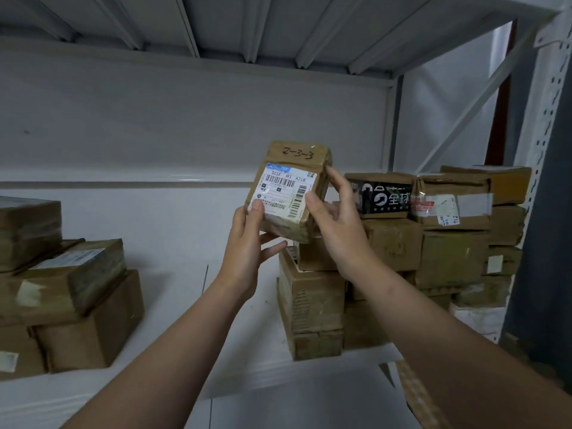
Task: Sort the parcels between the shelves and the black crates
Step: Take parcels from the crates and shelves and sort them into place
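Parcel [289, 196]: small brown taped box, held tilted in the air above the white shelf [173, 274], just in front of the right stack.
Label [283, 185]: white, with barcodes, facing the camera (handwritten "2-3-3" on the tape above it).
Left hand [244, 243]: grips the parcel's lower left corner, thumb on the label, fingers [272, 247] curled beneath.
Right hand [337, 224]: grips the right edge, thumb on the front, fingers wrapped behind.
Right stack [433, 243]: brown cartons piled several high on the shelf, one with black printed tape.
Left stack [62, 289]: further brown parcels, well apart from the hands.
Upper shelf [247, 26]: ribbed white underside overhead.
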